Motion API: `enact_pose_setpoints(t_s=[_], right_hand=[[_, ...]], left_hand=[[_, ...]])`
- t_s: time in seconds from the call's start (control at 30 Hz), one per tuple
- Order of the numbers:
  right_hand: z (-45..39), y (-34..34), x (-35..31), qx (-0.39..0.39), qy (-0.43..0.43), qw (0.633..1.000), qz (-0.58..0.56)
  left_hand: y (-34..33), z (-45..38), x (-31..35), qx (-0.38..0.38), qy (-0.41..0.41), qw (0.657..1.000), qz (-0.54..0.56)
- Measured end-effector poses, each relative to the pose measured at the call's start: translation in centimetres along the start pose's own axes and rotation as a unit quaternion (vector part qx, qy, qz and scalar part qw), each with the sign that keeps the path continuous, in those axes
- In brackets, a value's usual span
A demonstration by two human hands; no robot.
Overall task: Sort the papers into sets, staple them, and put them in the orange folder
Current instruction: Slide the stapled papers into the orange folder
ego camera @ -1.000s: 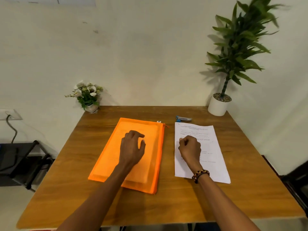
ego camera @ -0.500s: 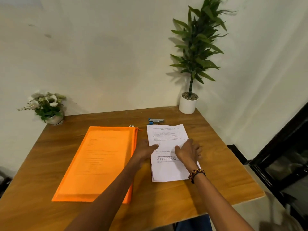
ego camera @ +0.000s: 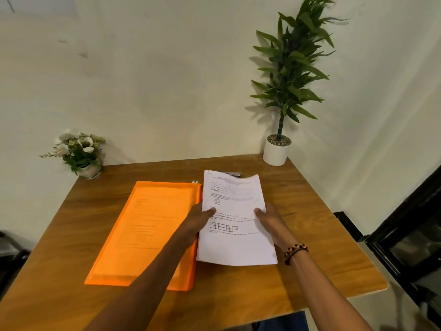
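Papers (ego camera: 235, 218) sit at the centre of the view, a printed stack gripped on both side edges: the left hand (ego camera: 199, 219) pinches its nine o'clock edge, the right hand (ego camera: 268, 219) its three o'clock edge, far end raised, probably to square the sheets before sorting. The orange folder (ego camera: 152, 231) lies flat at nine o'clock, just beside. A stapler (ego camera: 232, 173) peeks out at twelve o'clock behind the stack, within reach.
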State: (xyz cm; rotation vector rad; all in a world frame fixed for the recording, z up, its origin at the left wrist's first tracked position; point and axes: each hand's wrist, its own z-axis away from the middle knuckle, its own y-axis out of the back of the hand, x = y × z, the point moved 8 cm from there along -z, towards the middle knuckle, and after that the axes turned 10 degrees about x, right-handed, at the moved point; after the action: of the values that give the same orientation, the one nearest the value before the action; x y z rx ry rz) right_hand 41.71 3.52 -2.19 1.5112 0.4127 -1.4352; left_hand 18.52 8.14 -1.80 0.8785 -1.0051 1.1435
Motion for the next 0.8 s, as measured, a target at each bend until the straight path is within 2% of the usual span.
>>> enact_pose_setpoints(t_s=[0.1,0.17,0.2,0.27,0.33,0.37,0.47,0.63,0.8], right_hand=[[-0.3,0.1,0.8,0.014,0.000,1.000,-0.025],[-0.7,0.5,1.4,0.031,-0.006,0.999,-0.041],[-0.8,0.8,1.6,0.037,-0.006,0.998,-0.042],[-0.8,1.6,1.6,0.045,-0.001,0.998,-0.043],[-0.7,2.1,1.7,0.043,0.004,0.998,-0.042],[-0.7,2.2,1.9,0.042,0.003,0.998,-0.044],[-0.8,2.3,2.3,0.045,-0.006,0.998,-0.041],[-0.8,1.8,2.3,0.001,0.001,1.000,-0.008],[-1.1,1.5,2.8,-0.060,-0.007,0.998,0.008]], left_hand=[[0.7,0.7,1.4,-0.021,-0.091,0.990,-0.108],[2.6,0.9,2.0,0.033,-0.150,0.969,-0.193],[3.8,0.9,2.0,0.077,-0.181,0.947,-0.254],[5.4,0.6,1.7,0.133,-0.243,0.879,-0.389],[6.1,0.3,0.4,0.148,-0.231,0.826,-0.492],[6.4,0.1,-0.4,0.151,-0.203,0.818,-0.516],[6.7,0.2,-1.2,0.185,-0.148,0.815,-0.528],[6.5,0.8,0.2,0.272,-0.181,0.809,-0.488],[7.6,1.5,1.9,0.298,-0.195,0.803,-0.478]])
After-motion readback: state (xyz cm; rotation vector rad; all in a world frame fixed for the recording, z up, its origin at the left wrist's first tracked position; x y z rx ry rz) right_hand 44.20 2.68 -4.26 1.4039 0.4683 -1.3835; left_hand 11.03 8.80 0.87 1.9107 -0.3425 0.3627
